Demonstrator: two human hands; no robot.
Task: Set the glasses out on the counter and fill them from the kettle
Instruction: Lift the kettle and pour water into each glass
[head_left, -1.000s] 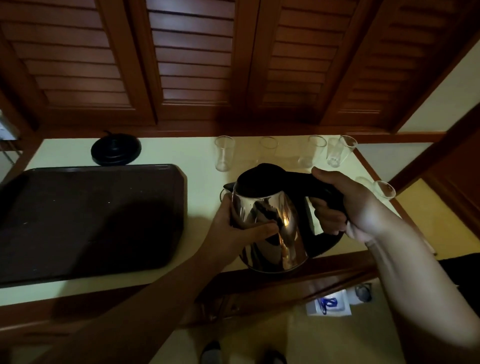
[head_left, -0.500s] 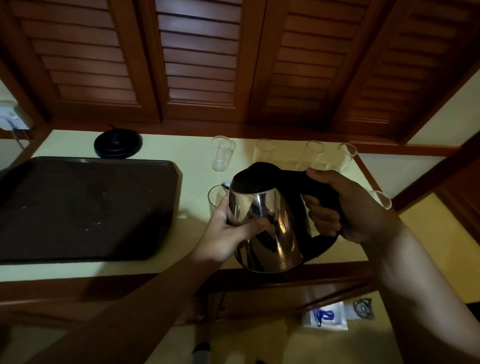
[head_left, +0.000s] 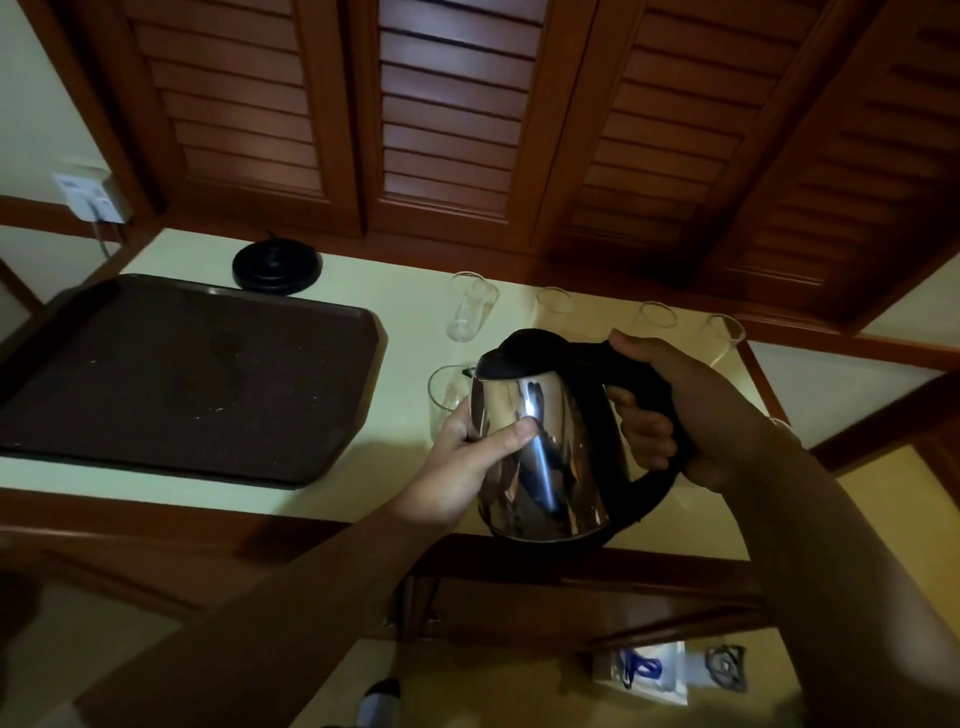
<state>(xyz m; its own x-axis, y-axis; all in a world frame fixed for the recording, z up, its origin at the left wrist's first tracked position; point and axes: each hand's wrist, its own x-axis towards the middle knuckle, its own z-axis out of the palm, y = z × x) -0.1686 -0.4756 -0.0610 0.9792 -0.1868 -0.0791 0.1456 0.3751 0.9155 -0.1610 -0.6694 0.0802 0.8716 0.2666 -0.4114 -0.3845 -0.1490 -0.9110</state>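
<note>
Presently the polished steel kettle with black lid (head_left: 540, 447) is gripped at its handle by the right hand (head_left: 691, 410); left hand (head_left: 462, 457) fingers are curled round its body, the spout directed at nine o'clock over the clear drinking glass (head_left: 445, 395).

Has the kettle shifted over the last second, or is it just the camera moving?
Cannot tell. The kettle sits over the counter's front edge much as before, near the same glass; the camera itself moved, which explains most of the apparent shift.
</note>
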